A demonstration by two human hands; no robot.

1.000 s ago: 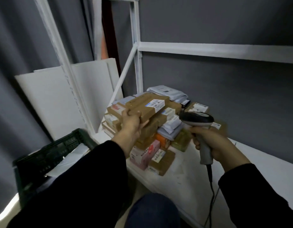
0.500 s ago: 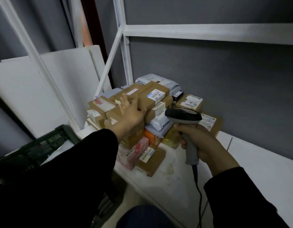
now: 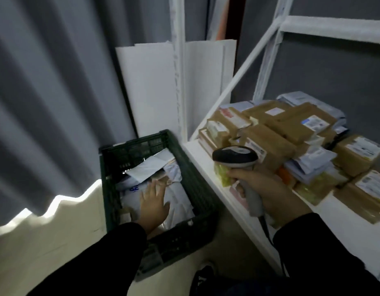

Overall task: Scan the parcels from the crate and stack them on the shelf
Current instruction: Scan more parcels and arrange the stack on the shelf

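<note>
Lying open and flat, the left hand (image 3: pixel 154 202) rests on a white mailer (image 3: pixel 181 201) in the crate (image 3: pixel 109 189) at 7 o'clock; the right hand (image 3: pixel 269 190) grips the scanner (image 3: pixel 236 159). The mailer is probably light, limp and slippery: pinch its edge.

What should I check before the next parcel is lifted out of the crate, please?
1. Hand on a parcel: ok. The left hand lies flat on the white mailer in the crate.
2. Grip on that mailer: not ok. The fingers are straight and spread, not closed round it.
3. Scanner ready: ok. The right hand holds the scanner by its handle, over the shelf edge.
4. Barcode facing up: cannot tell. Only a blue mark shows on the mailer.
5. Room on the shelf: ok. There is bare board in front of the stacked parcels.
</note>
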